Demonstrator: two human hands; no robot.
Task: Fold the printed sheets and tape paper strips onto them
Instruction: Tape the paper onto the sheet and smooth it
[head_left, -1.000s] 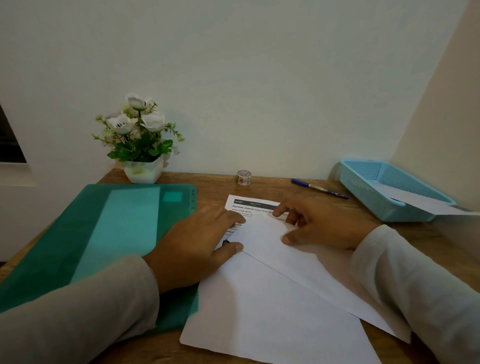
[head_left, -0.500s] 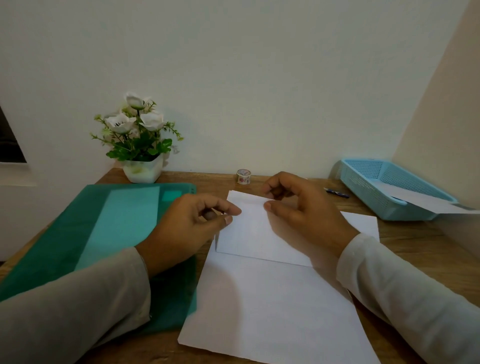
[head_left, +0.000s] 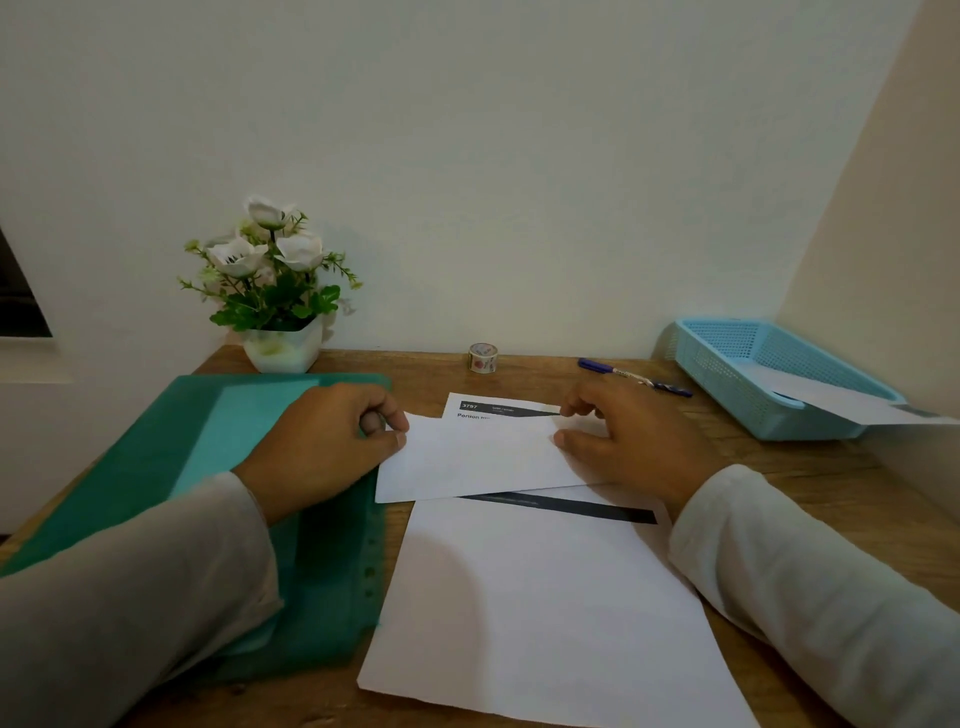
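A folded printed sheet (head_left: 478, 457) lies across the middle of the wooden desk (head_left: 810, 478), its white back up and a printed header showing behind its far edge. My left hand (head_left: 332, 447) pinches its left corner. My right hand (head_left: 623, 441) pinches its right end between thumb and fingers. Beneath it a larger white sheet (head_left: 540, 603) stretches toward me, with a dark printed bar at its far edge. A small patterned tape roll (head_left: 483, 357) stands by the wall.
A green plastic folder (head_left: 182, 467) lies at the left, partly under my left arm. A white flower pot (head_left: 283, 343) stands at the back left. A blue pen (head_left: 634, 376) lies behind my right hand. A blue mesh basket (head_left: 769, 379) with paper in it sits at the right.
The folded sheet has slid toward me and turned slightly, which uncovers a printed header behind it and a dark bar below it. My right hand moved to its right end.
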